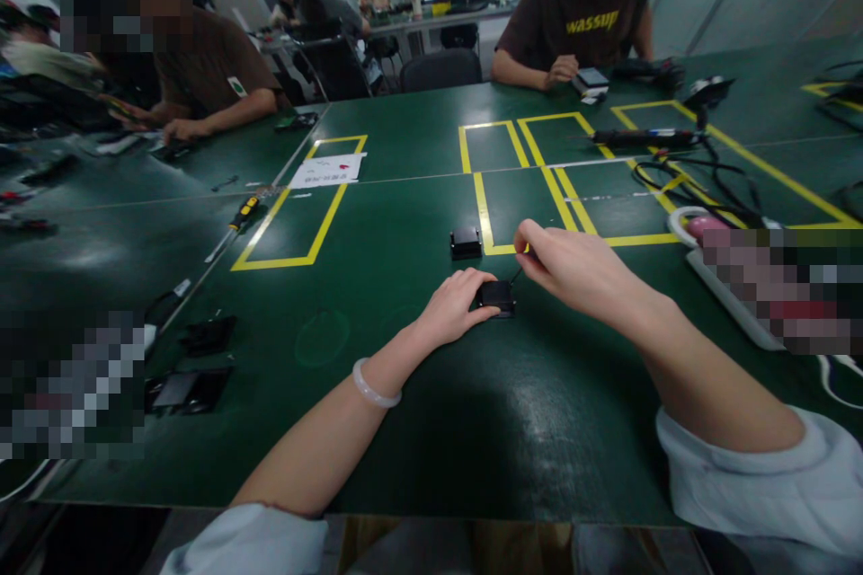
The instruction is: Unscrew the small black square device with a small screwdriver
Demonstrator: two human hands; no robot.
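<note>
A small black block-like part (497, 297) lies on the green table (418, 431) in front of me. My left hand (460, 304) grips it from the left, thumb along the near side and fingers at the far side. My right hand (563, 262) is just to the right and slightly above, its thumb and index finger pinched on a thin dark tool (517, 275) that slants down toward the part's right edge. The tool's upper end is hidden in the fingers. A similar black part (466, 243) stands just beyond my left hand, touched by neither hand.
Yellow tape rectangles (273, 264) mark the table. A yellow-black screwdriver (244, 213) and black parts (190, 390) lie left. At right are a black pen-shaped tool (647, 138), cables (725, 180) and a white tray (734, 305). People sit across the table and behind.
</note>
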